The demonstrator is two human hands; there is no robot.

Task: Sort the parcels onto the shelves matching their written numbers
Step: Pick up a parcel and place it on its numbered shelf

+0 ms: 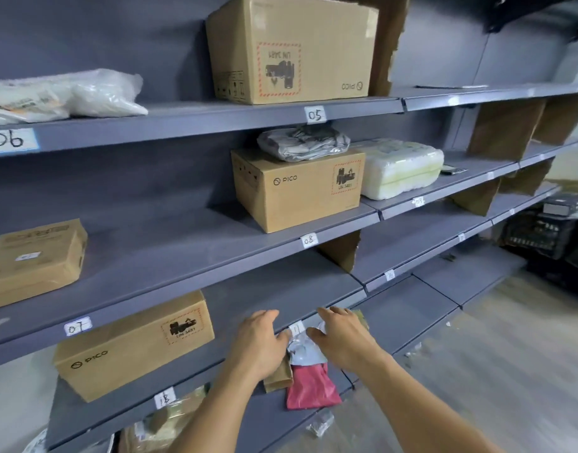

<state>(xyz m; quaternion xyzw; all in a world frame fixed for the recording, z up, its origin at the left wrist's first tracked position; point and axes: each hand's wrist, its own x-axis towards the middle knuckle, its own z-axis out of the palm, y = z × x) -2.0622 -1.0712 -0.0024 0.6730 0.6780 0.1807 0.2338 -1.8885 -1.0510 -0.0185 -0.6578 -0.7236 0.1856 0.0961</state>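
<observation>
Hands first: L hand (pixel 258 341) and R hand (pixel 343 338) are both palm-down w/ fingers stretched fwd over the front lip of the grey metal shelf (pixel 248 294), not curled round anything. The thumbs touch the bundle btwn them; can't tell if they actually pinch it. My guess is they're flat like this to push or steady the loose pkgs on the lip so they don't slide off.

Far L on that shelf sits a big tan cardbd PICO box (pixel 134 348), above a white paper tag reading 18 (pixel 165 397). It's well apart from the hands.

Under the L palm is a small brown paper-wrapped parcel (pixel 278 376), hanging partly over the shelf edge. Just R of it lies a crumpled grey-white plastic mailer bag (pixel 302 349), touching both thumbs. A flat pink-red plastic mailer (pixel 312 387) sits below it, drooping off the lip twd the floor. These look soft and slippery, so prob. easy to drop.

A small white tag (pixel 297 329) sits on the lip right btwn the thumbs. It reads approx. 17, a bit blurred. So the parcels are at that slot, half on and half off. No written nos. are visible on the pkgs, so can't confirm the match.

A tan-green corner (pixel 360 317) shows beyond the R fingers; can't tell what it is.
</observation>
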